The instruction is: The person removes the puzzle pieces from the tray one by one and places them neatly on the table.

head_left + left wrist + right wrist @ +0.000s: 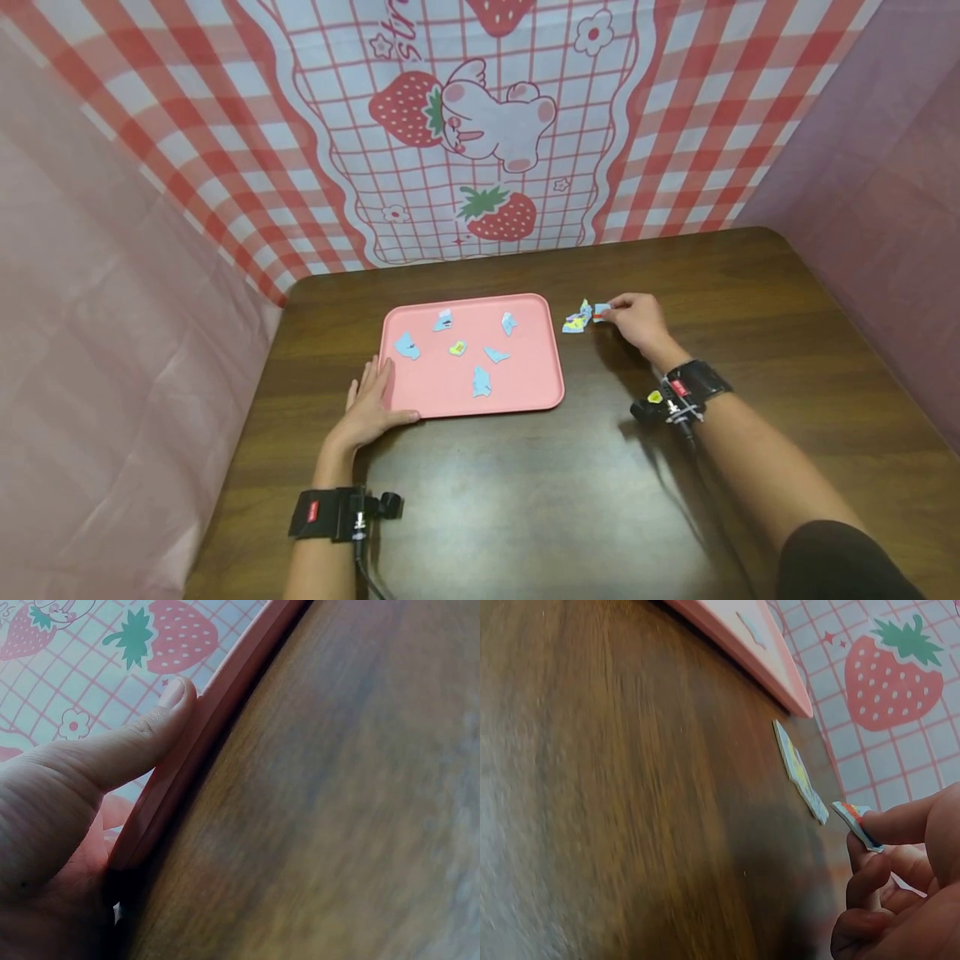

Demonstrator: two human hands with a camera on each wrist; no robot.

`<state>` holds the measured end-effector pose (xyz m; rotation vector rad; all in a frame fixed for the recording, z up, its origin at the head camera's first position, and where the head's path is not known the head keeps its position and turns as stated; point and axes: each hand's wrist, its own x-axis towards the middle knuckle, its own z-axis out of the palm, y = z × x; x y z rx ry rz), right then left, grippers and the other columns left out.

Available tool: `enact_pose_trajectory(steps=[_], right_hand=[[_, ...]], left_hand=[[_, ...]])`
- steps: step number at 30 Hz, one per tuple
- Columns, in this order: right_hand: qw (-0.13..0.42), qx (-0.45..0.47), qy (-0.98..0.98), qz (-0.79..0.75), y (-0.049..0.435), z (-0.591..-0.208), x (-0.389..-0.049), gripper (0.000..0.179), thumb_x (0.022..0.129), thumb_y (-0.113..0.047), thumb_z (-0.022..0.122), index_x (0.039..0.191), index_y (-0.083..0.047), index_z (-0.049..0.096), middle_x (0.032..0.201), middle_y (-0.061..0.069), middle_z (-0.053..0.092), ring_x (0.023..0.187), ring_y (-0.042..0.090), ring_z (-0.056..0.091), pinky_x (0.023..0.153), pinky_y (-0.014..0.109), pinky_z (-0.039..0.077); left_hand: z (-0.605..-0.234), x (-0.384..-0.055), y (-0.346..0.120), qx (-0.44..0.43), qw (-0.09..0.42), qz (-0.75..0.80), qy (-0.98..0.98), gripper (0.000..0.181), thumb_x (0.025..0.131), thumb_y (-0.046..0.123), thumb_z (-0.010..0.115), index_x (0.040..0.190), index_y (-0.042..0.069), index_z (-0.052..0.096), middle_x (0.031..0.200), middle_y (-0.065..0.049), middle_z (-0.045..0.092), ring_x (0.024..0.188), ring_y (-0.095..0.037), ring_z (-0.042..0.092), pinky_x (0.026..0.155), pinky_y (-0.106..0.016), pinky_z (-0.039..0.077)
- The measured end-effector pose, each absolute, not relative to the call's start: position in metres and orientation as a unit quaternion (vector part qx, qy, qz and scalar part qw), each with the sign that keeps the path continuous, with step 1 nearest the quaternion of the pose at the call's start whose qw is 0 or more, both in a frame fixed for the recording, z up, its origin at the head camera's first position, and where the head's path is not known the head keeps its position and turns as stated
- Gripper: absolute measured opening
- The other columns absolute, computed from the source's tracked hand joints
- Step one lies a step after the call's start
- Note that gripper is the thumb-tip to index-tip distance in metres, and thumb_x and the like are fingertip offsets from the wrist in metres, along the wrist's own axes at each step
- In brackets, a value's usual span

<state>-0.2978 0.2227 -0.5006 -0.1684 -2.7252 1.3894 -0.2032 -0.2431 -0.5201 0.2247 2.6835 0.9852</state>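
My right hand [637, 321] pinches a small light-blue puzzle piece [853, 816] with a red-orange mark between thumb and fingers. Just left of it, a cluster of light-blue and yellow puzzle pieces [576, 322] lies on the table beside the tray; whether the held piece touches it I cannot tell. My left hand [366, 410] rests at the near left corner of the pink tray [442, 402], thumb along the front rim, fingers extended along the left side. Several loose puzzle pieces lie spread out in the tray, among them a yellow one [457, 348] near the middle.
A small yellow piece [656, 397] shows beside the right wrist camera [643, 409]. The brown wooden table [510, 508] meets a strawberry-patterned cloth [487, 142] behind the tray. Cables trail from both wrist bands. Pink curtains hang at both sides.
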Motion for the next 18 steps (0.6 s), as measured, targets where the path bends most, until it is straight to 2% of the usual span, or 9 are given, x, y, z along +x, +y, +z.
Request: enact_pose_trajectory(steps=[7,12,18], right_hand=[[0.024,-0.075,-0.898,0.432,0.232,-0.500,-0.300,0.025,0.090,-0.014,0.071,0.103,0.008,0.073,0.104,0.024,0.070,0.093,0.032,0.059,0.077,0.035,0.043],[0.017,-0.078,-0.908,0.410,0.234,-0.500,-0.302,0.027,0.090,-0.017,0.072,0.103,0.006,0.073,0.103,0.023,0.071,0.093,0.033,0.061,0.077,0.036,0.044],[0.021,-0.071,-0.919,0.387,0.235,-0.500,-0.303,0.027,0.088,-0.019,0.073,0.101,0.005,0.073,0.102,0.022,0.072,0.092,0.037,0.062,0.079,0.045,0.046]], left_hand=[[-0.520,-0.203,-0.243,0.077,0.134,0.343,0.926,0.120,0.081,0.049,0.081,0.161,0.001,0.007,0.168,-0.019,-0.004,0.153,-0.035,-0.013,0.117,-0.058,-0.012],[-0.520,-0.203,-0.243,0.075,0.135,0.344,0.926,0.120,0.081,0.049,0.081,0.161,0.001,0.007,0.168,-0.019,-0.004,0.153,-0.034,-0.012,0.117,-0.058,-0.012],[-0.520,-0.203,-0.243,0.074,0.135,0.347,0.925,0.120,0.080,0.049,0.081,0.161,0.002,0.007,0.168,-0.019,-0.004,0.153,-0.034,-0.012,0.117,-0.058,-0.012]])
